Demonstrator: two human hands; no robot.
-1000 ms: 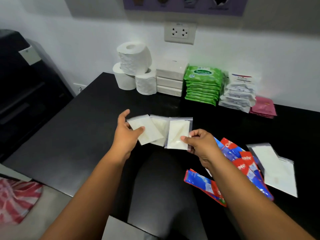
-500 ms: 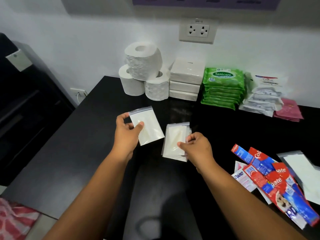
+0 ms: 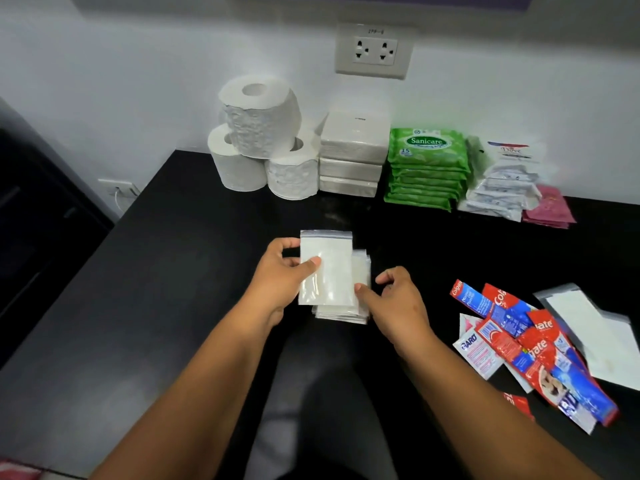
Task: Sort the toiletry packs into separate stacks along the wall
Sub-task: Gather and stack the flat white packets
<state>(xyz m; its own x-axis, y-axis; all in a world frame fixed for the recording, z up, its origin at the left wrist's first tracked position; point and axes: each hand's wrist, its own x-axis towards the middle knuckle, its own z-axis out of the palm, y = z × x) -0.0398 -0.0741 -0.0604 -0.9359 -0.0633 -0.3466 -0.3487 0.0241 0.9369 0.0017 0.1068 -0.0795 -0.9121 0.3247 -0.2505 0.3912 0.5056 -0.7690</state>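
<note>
My left hand (image 3: 282, 271) pinches a clear zip bag with white contents (image 3: 329, 265), holding it over a small pile of the same bags (image 3: 360, 271) on the black table (image 3: 173, 271). My right hand (image 3: 388, 299) grips the pile's right edge with thumb and curled fingers. Along the wall stand toilet rolls (image 3: 259, 133), white tissue packs (image 3: 353, 154), green Sanicare wipes (image 3: 427, 168), white Dove sachets (image 3: 502, 181) and pink sachets (image 3: 550, 209). Loose red and blue Colgate sachets (image 3: 519, 348) lie at the right.
Larger clear bags (image 3: 595, 327) lie beyond the toothpaste sachets at the right edge. A wall socket (image 3: 374, 51) sits above the stacks. The table's left edge drops off beside dark furniture (image 3: 34, 220).
My left hand has brought its bag rightward over the pile. My right hand slid to the pile's right edge. The camera has leaned in closer.
</note>
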